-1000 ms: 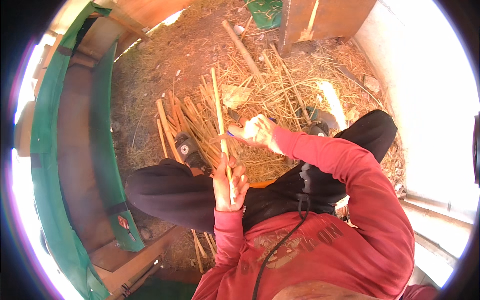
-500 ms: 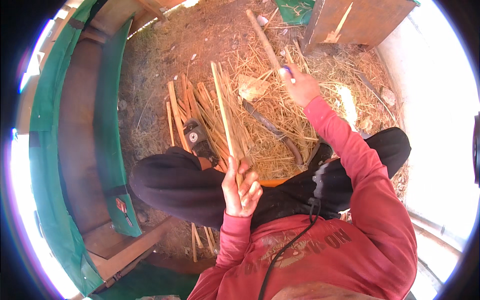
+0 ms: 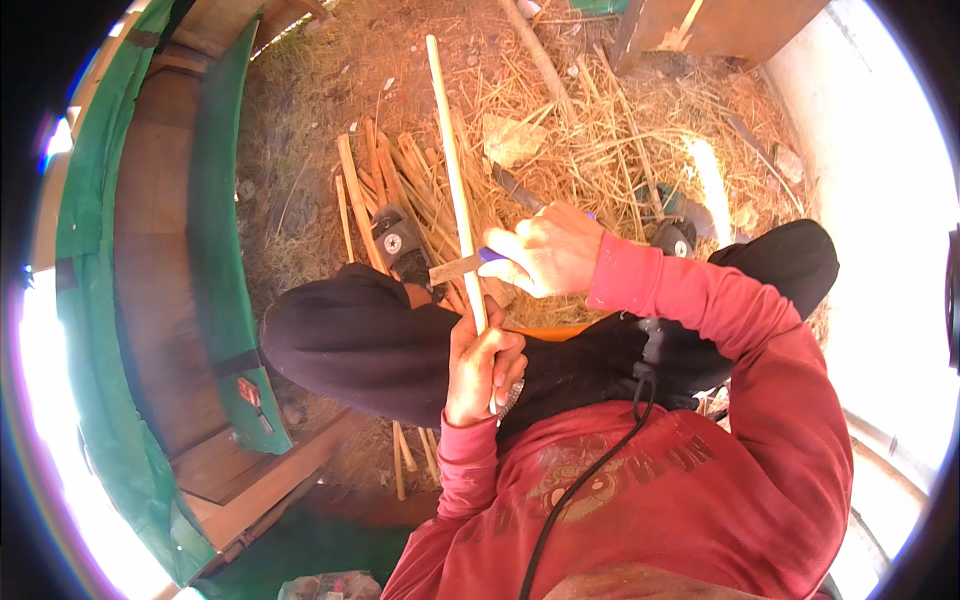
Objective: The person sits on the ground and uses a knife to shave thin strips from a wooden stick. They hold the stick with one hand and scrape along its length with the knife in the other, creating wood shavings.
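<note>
My left hand (image 3: 484,368) is closed around the lower end of a pale wooden stick (image 3: 450,150), which points up and away from me. My right hand (image 3: 548,250) grips the blue handle of a knife (image 3: 457,268). The knife's flat, brownish blade lies across the stick a little above my left hand. Whether its edge bites into the wood cannot be made out. Beyond the stick, a heap of split wooden strips (image 3: 395,165) lies on the ground by my sandalled foot (image 3: 398,240).
Straw and shavings (image 3: 600,150) cover the ground ahead. A dark curved tool (image 3: 517,187), partly behind my right hand, and a long pole (image 3: 540,60) lie there. Left stands a green-edged wooden frame (image 3: 215,200); a brown wooden box (image 3: 720,30) stands far right, beside a pale wall (image 3: 860,150).
My right hand has come back toward me from the far side, bringing the knife onto the stick. The stick now stands slightly higher in view, and my left hand keeps its hold.
</note>
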Demonstrator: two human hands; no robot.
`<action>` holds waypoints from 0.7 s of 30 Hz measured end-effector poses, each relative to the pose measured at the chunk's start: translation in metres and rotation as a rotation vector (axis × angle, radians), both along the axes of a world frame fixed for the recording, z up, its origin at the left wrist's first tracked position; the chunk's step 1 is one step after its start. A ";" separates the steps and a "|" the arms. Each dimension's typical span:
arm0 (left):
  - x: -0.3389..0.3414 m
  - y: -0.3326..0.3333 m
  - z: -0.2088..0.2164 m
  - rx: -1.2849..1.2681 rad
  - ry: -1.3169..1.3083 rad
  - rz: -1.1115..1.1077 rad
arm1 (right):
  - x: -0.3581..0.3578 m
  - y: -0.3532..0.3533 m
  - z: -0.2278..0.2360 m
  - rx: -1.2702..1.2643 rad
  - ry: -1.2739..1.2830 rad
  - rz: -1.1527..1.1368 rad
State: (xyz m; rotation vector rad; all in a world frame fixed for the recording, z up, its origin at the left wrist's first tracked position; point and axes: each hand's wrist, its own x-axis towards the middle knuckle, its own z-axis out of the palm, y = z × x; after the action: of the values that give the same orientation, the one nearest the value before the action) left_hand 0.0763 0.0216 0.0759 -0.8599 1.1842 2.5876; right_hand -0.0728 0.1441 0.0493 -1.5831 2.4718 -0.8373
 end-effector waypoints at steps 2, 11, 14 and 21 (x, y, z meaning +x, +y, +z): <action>0.005 0.002 0.002 -0.029 0.028 -0.028 | -0.002 -0.003 -0.013 -0.065 0.026 0.007; 0.019 0.014 0.009 0.167 -0.053 -0.193 | -0.134 0.046 -0.044 0.120 -0.006 -0.626; 0.007 0.003 -0.006 0.267 0.091 -0.037 | -0.143 0.037 -0.014 -0.185 -0.132 -0.680; -0.005 -0.012 0.010 0.021 0.064 0.046 | -0.024 -0.015 0.006 -0.137 -0.196 0.070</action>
State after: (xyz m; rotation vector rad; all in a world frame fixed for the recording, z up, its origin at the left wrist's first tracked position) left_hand 0.0712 0.0101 0.0862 -0.8148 1.1655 2.6783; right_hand -0.0965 0.1293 0.0553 -1.5354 2.2542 -1.1133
